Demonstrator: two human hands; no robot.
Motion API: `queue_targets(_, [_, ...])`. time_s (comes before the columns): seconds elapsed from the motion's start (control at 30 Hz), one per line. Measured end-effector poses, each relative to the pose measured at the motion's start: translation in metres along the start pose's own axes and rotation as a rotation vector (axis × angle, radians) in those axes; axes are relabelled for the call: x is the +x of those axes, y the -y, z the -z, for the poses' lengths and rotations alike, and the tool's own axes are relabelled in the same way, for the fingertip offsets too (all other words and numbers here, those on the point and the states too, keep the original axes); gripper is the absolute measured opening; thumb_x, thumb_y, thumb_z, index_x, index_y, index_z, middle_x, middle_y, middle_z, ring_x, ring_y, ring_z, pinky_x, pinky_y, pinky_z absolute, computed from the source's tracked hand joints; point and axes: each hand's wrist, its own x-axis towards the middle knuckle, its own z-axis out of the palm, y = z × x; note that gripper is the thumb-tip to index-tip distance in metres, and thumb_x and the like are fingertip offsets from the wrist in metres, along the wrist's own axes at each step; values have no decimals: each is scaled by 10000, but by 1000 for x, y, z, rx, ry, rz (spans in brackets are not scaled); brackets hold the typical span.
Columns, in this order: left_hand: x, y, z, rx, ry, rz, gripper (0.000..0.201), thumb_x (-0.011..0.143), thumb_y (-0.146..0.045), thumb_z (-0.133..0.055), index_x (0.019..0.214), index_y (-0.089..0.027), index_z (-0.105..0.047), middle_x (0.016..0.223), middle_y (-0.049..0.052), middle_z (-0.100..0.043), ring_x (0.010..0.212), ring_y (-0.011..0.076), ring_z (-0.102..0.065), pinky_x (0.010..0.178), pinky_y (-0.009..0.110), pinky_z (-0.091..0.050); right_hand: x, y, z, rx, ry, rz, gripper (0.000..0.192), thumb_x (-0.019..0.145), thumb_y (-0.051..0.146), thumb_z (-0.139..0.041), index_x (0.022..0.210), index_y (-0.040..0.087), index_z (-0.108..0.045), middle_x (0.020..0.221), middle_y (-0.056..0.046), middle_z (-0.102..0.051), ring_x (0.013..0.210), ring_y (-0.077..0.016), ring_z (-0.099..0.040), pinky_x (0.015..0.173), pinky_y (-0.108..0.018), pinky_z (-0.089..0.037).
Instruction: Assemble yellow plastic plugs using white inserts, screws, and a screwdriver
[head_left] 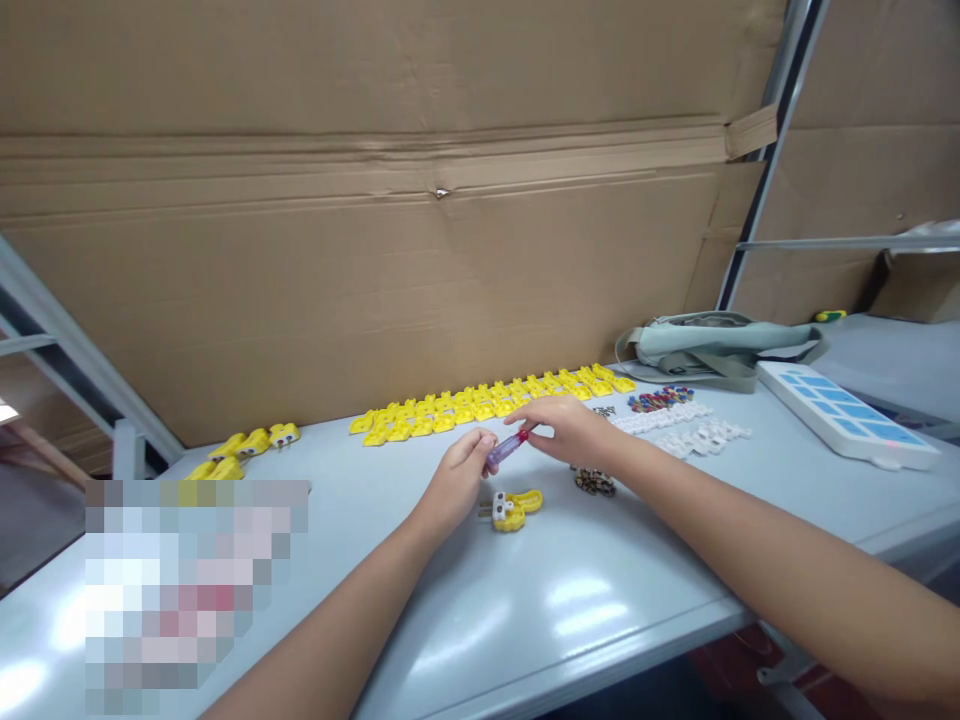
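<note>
My left hand is closed around a small screwdriver with a translucent purple handle and a red end. My right hand is at the red end, thumb and finger bent round it. The screwdriver's tip is hidden by the left hand. Just below the hands, an opened yellow plug lies on the table, with a white insert and metal pins pointing left. Beside the right wrist is a small pile of brass-coloured metal parts.
Yellow plug shells lie in rows along the cardboard wall. Closed yellow plugs sit at left. White inserts, red and blue small parts, a grey-green bag and a white-and-blue case are at right. A patch at left is pixelated.
</note>
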Motion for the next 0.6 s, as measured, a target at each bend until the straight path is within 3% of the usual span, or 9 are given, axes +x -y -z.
queue_targets(0.13, [1, 1, 1, -36, -34, 22, 211, 797, -309, -412, 630, -184, -449, 576, -38, -455, 581, 118, -423, 606, 234, -339, -3, -25, 31, -99, 196, -263, 125, 687, 161, -592, 753, 169, -698, 774, -37, -704, 703, -155, -617, 638, -229, -415])
queue_targets(0.23, [3, 5, 1, -55, -48, 51, 170, 786, -292, -438, 658, -182, -458, 586, -40, -459, 570, 110, -422, 592, 228, -337, -9, -41, 50, -81, 431, -383, 115, 646, 207, -624, 724, 189, -708, 725, -10, -695, 632, -141, -590, 561, -217, -387])
queue_targets(0.3, [4, 7, 1, -63, -43, 72, 140, 778, -278, -452, 678, -180, -462, 605, -38, -468, 569, 105, -429, 585, 225, -339, -12, -47, 54, -80, 517, -430, 126, 635, 227, -628, 725, 200, -712, 710, -1, -689, 618, -140, -577, 537, -217, -373])
queue_targets(0.5, [4, 11, 1, -18, -35, 113, 69, 735, -242, -527, 742, -176, -507, 668, -29, -494, 600, 104, -460, 599, 228, -365, -14, -52, 49, -55, 585, -431, 172, 629, 268, -645, 770, 198, -714, 772, -11, -694, 668, -153, -580, 574, -227, -386])
queue_targets(0.6, [3, 10, 1, 3, -11, 111, 97, 720, -263, -557, 752, -174, -533, 683, -21, -504, 614, 112, -468, 595, 236, -373, -11, -44, 44, -46, 487, -350, 180, 662, 270, -631, 800, 179, -701, 793, -29, -686, 676, -149, -570, 601, -235, -390])
